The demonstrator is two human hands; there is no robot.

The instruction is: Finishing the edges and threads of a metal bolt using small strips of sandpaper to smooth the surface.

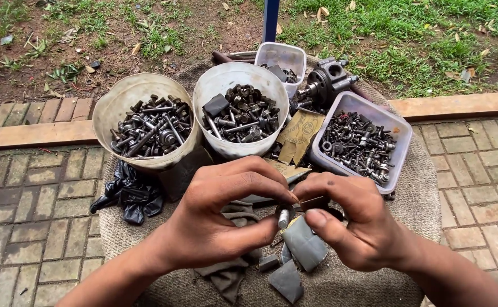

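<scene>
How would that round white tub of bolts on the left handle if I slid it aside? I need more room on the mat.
The left round tub is heaped with metal bolts, so it is probably heavy for its size. Its thin rim looks dented and out of round, so the wall would likely flex if squeezed. On the coarse woven mat it may drag rather than glide.

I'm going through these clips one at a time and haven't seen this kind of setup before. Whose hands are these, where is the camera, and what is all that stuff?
There is no machine here: one head-worn camera looks down at a person's own bare hands. The left hand and right hand meet over a small metal cylinder, pinched at the fingertips. Below lies a coarse round mat on brick paving. On it stand two round tubs of bolts, a rectangular tray of small metal parts, a smaller container, a dark machine part, a black bag and grey scraps.
</scene>
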